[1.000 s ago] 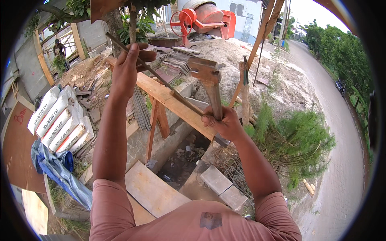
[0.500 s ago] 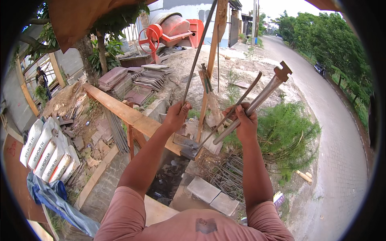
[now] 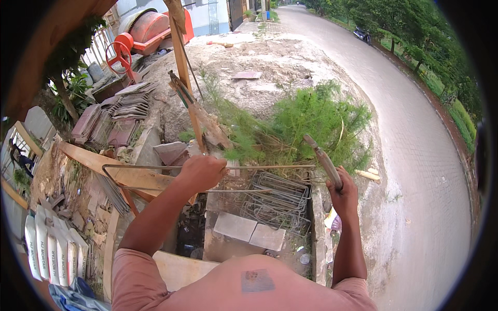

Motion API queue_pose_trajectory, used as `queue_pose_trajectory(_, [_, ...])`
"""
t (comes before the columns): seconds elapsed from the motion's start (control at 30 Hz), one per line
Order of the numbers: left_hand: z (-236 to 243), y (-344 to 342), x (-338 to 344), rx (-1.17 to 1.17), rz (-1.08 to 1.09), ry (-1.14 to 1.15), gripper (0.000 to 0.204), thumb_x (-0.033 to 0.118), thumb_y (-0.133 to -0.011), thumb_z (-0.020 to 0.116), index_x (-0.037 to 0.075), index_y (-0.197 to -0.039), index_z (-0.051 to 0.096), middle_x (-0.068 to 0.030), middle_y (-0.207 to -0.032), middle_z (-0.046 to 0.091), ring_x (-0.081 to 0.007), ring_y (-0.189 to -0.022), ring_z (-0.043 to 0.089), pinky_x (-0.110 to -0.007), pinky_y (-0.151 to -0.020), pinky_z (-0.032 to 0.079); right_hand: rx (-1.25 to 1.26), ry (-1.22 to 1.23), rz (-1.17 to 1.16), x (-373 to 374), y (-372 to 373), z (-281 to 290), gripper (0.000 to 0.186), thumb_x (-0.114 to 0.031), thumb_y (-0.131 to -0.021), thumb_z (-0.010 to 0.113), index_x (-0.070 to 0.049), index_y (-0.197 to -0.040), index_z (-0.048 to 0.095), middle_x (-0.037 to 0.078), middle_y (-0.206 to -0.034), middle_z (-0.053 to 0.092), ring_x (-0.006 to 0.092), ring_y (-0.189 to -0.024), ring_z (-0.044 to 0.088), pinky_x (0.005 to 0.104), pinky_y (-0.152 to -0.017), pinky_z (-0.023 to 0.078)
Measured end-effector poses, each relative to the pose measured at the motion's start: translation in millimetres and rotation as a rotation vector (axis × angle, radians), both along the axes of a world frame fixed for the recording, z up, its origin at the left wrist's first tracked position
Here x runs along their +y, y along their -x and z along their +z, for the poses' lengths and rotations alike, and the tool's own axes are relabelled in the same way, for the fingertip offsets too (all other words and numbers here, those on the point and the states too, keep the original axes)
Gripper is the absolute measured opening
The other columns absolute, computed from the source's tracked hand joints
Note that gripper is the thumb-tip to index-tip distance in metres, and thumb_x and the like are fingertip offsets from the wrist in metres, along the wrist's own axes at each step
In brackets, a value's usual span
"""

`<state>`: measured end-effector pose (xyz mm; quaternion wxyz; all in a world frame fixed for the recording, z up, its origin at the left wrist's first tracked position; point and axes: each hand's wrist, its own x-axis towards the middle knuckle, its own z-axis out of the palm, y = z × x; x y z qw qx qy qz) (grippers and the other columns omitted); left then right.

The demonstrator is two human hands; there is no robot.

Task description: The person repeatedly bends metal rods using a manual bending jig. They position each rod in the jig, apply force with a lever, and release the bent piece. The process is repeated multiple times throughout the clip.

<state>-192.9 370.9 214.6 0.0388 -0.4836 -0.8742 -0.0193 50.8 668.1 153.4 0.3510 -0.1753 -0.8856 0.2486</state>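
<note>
My left hand (image 3: 202, 172) is closed around a thin steel rod (image 3: 140, 166) bent into a long, narrow U, held roughly level in front of me. The rod's bend is at the left, past the wooden beam. Its upper leg runs right to beside the steel bending bar (image 3: 322, 158); whether they touch I cannot tell. My right hand (image 3: 343, 191) grips that thick bar at its near end, and the bar tilts away up and left. Below the rod lies a heap of bent steel stirrups (image 3: 277, 199).
A wooden beam (image 3: 93, 159) runs under the rod from the left, near an upright post (image 3: 181, 57). Grey blocks (image 3: 233, 226) lie beside a dark pit (image 3: 191, 230). White sacks (image 3: 41, 243), stacked tiles (image 3: 96, 122), a red mixer (image 3: 150, 32), a leafy bush (image 3: 321, 114) and a paved road (image 3: 399, 129) surround them.
My view has swung right and down. My left hand has lowered, turning the rod from steep to level with its bend now showing at left. My right hand has moved lower and right with the bar.
</note>
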Motion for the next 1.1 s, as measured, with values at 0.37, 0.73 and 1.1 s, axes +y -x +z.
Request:
queue_pose_trajectory(0.37, [7.5, -23.4, -37.3, 0.011, -0.152, 0.164, 0.023, 0.034, -0.085, 0.065, 0.012, -0.082, 0.059, -0.0058, -0.077, 0.063, -0.0294, -0.075, 0.064, -0.043, -0.064, 0.050, -0.284, 0.288, 0.410, -49.4, 49.3, -146.9, 0.023, -0.023, -0.078, 0.074, -0.007, -0.092, 0.066, 0.013, -0.082, 0.064, 0.0293, -0.082, 0.062, 0.0395, -0.071, 0.048])
queue_pose_trajectory(0.73, [132.1, 53.7, -264.6, 0.264, 0.654, -1.112, 0.049, 0.046, -0.099, 0.044, 0.002, -0.116, 0.058, -0.0121, -0.107, 0.059, -0.0226, -0.100, 0.056, -0.038, -0.088, 0.043, -0.121, 0.668, 0.535, -98.2, 130.9, -139.7, 0.025, -0.023, -0.086, 0.072, -0.001, -0.081, 0.059, -0.001, -0.064, 0.050, 0.0089, -0.060, 0.043, 0.0286, -0.052, 0.036])
queue_pose_trajectory(1.1, [87.7, 32.8, -278.2, 0.346, -0.047, -1.146, 0.045, 0.042, -0.086, 0.055, 0.007, -0.064, 0.037, -0.0056, -0.065, 0.039, -0.0236, -0.072, 0.040, -0.036, -0.068, 0.034, -0.070, 0.200, 0.574, -121.3, 274.4, -234.3, 0.026, -0.009, -0.080, 0.071, -0.001, -0.104, 0.063, 0.015, -0.116, 0.064, 0.0324, -0.113, 0.059, 0.0332, -0.088, 0.046])
